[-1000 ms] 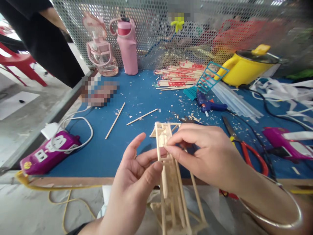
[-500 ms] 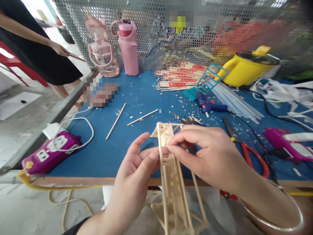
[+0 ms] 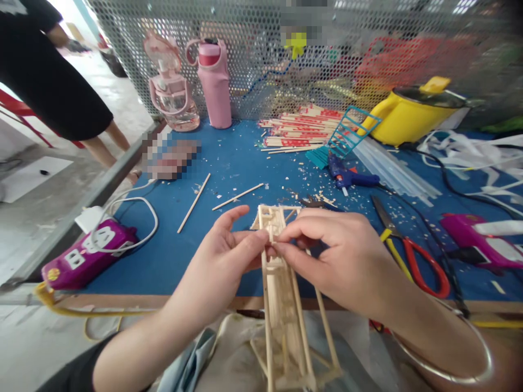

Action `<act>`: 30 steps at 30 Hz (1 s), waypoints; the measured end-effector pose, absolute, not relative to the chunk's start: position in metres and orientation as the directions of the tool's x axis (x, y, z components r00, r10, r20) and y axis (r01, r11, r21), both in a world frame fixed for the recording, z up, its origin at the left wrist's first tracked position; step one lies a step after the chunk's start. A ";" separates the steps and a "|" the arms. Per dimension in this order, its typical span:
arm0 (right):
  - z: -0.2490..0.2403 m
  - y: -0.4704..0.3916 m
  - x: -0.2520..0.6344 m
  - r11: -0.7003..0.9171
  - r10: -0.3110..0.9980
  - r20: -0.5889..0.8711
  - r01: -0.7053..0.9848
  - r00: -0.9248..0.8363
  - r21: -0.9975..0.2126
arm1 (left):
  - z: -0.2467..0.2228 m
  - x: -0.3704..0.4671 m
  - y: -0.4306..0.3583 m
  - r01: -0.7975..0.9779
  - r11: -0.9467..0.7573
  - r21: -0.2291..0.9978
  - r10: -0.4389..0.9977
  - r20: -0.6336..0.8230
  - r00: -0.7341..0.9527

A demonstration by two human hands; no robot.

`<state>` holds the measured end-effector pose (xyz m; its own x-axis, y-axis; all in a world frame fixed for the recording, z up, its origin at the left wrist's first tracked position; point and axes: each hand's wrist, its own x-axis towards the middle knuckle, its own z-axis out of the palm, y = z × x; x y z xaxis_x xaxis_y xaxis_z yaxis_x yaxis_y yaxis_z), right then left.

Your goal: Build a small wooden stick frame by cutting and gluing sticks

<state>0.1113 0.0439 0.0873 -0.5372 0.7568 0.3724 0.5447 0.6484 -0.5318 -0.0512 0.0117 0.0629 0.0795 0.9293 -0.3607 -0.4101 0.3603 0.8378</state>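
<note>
A long frame of pale wooden sticks [image 3: 286,305] reaches from the bottom edge up over the table's front edge. On its left side is my left hand [image 3: 229,250], thumb and fingers closed on the frame near its far end. My right hand [image 3: 327,245] comes from the right, thumb and forefinger pinched at the frame's inner sticks, close to my left thumb. Whether a separate small piece is between those fingertips is too small to tell. Two loose sticks [image 3: 194,203] lie on the blue table beyond my left hand.
Red-handled scissors [image 3: 423,267], a blue glue gun [image 3: 353,177] and a purple device [image 3: 482,239] are at right. A purple power strip [image 3: 90,253] sits left. Behind are wrapped chopsticks [image 3: 302,128], a yellow pot [image 3: 412,117] and pink bottles [image 3: 215,87]. A person in black [image 3: 44,76] stands at left.
My left thumb has moved right onto the frame, nearer my right fingertips. The frame has shifted slightly left. The person at left has moved left, their lowered hand no longer beside the mesh.
</note>
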 end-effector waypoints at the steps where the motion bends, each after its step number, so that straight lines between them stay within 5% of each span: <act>1: 0.087 0.044 0.111 0.653 0.753 0.376 0.544 -0.539 -0.527 | 0.066 -0.053 0.016 -0.364 0.389 0.846 0.920 -0.377 0.107; 10: 0.084 0.043 0.113 0.650 0.757 0.371 0.556 -0.538 -0.519 | 0.085 -0.062 0.031 0.012 0.459 0.889 0.872 -0.453 0.186; 30: 0.083 0.038 0.114 0.612 0.789 0.378 0.566 -0.484 -0.552 | 0.088 -0.060 0.021 -0.004 0.461 0.887 0.880 -0.457 0.132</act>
<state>0.1145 0.0381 0.0834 -0.4843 0.7890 0.3780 0.5663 0.6121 -0.5519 -0.0598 0.0210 0.0877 0.1320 0.8798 -0.4566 -0.0035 0.4611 0.8874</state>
